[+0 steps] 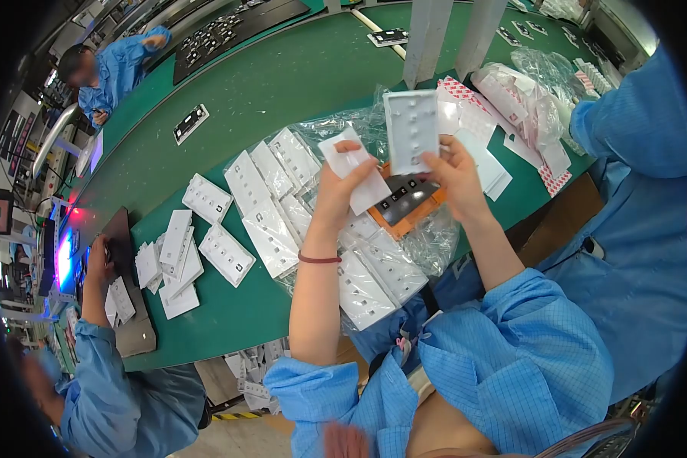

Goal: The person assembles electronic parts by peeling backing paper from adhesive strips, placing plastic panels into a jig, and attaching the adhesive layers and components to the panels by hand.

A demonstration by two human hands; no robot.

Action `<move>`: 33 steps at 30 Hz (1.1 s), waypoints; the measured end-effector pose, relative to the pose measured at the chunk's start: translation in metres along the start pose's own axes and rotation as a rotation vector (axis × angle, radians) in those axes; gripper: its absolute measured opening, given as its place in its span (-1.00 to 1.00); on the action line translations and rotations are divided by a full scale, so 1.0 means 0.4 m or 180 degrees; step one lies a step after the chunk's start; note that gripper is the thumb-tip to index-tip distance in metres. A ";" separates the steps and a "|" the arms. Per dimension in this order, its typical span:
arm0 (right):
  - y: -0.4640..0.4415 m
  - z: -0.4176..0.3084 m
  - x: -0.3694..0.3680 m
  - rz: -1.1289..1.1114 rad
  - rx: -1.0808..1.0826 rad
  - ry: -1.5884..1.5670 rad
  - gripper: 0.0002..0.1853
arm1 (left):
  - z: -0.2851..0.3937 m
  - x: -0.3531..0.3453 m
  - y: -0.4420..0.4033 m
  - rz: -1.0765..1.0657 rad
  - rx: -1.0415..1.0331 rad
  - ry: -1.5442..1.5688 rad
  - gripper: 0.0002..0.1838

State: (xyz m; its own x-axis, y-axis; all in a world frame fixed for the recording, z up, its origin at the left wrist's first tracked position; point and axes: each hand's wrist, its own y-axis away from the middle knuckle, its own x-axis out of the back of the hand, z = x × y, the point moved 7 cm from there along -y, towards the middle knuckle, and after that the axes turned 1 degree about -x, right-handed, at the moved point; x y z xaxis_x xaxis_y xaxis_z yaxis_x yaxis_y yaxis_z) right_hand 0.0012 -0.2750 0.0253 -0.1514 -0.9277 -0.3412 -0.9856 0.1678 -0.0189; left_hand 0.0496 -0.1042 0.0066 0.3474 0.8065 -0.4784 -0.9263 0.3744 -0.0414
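Left grip (348, 177) pinching paper (368, 187); right grip (458, 179) holding panel (412, 126) by its lower corner, raised near the orange jig (424, 214). Risk (judged): one-corner hold lets panel twist, drop onto jig; loose paper could crease.

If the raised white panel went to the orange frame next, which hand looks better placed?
Probably the right hand: it grips the panel at a corner and appears beside the orange frame in this view. The left hand is occupied with a white sheet.
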 end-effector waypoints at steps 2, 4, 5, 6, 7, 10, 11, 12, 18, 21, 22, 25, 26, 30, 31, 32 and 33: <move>-0.022 -0.027 0.053 0.0369 0.0479 -0.0025 -0.64 | 0.007 0.019 -0.001 0.0289 -0.0006 0.0357 -0.64; -0.036 -0.058 0.091 0.0494 0.0581 0.0094 -0.68 | 0.022 0.032 -0.002 0.0557 -0.0427 0.0013 -0.72; -0.041 -0.076 0.106 0.0550 0.0636 0.0156 -0.70 | 0.027 0.040 -0.002 0.0710 -0.0729 -0.0284 -0.72; -0.047 -0.085 0.113 0.0535 0.0569 0.0178 -0.71 | 0.033 0.049 0.000 0.0867 -0.1034 -0.0584 -0.73; -0.053 -0.093 0.117 0.0518 0.0499 0.0200 -0.71 | 0.046 0.056 0.005 0.1077 -0.1374 -0.1034 -0.75; -0.068 -0.097 0.108 0.0265 0.0252 0.0297 -0.78 | 0.092 0.036 0.041 0.1458 -0.1898 -0.2923 -0.78; -0.071 -0.090 0.100 0.0156 0.0196 0.0383 -0.79 | 0.098 0.032 0.045 0.1456 -0.1977 -0.2985 -0.80; -0.074 -0.083 0.092 0.0045 0.0139 0.0470 -0.80 | 0.103 0.028 0.046 0.1457 -0.2057 -0.3045 -0.81; -0.089 -0.014 0.016 -0.1024 -0.0661 0.1957 -0.75 | 0.055 0.012 0.022 0.1169 -0.1332 -0.4433 -0.67; -0.099 0.000 -0.008 -0.1219 -0.0679 0.1986 -0.76 | 0.032 0.034 0.007 0.0851 -0.1071 -0.4302 -0.58; -0.102 0.008 -0.012 -0.1308 -0.0694 0.1995 -0.77 | 0.028 0.041 0.006 0.0789 -0.0997 -0.4120 -0.55; -0.117 0.020 -0.018 -0.1349 -0.0653 0.2080 -0.78 | 0.029 0.030 0.010 0.0542 -0.0887 -0.4052 -0.63; -0.118 0.023 -0.019 -0.1352 -0.0692 0.2086 -0.78 | 0.024 0.035 0.009 0.0560 -0.0832 -0.4006 -0.63; -0.126 0.032 -0.017 -0.1382 -0.0747 0.2153 -0.79 | 0.017 0.043 0.004 0.0563 -0.0546 -0.3890 -0.64; -0.130 0.034 -0.014 -0.1392 -0.0735 0.2182 -0.79 | 0.019 0.041 0.004 0.0545 -0.0460 -0.3878 -0.64; -0.131 0.035 -0.013 -0.1395 -0.0746 0.2211 -0.79 | 0.020 0.041 0.004 0.0542 -0.0430 -0.3883 -0.64; -0.132 0.036 -0.012 -0.1398 -0.0758 0.2239 -0.79 | 0.020 0.041 0.006 0.0540 -0.0399 -0.3889 -0.63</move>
State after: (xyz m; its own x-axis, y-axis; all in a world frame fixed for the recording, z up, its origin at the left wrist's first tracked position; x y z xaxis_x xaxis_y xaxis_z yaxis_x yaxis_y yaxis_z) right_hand 0.0552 -0.2747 0.0143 0.3138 -0.8962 0.3137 -0.9432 -0.2561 0.2118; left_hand 0.0543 -0.0865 0.0056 0.0676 0.7633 0.6425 -0.9570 0.2317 -0.1745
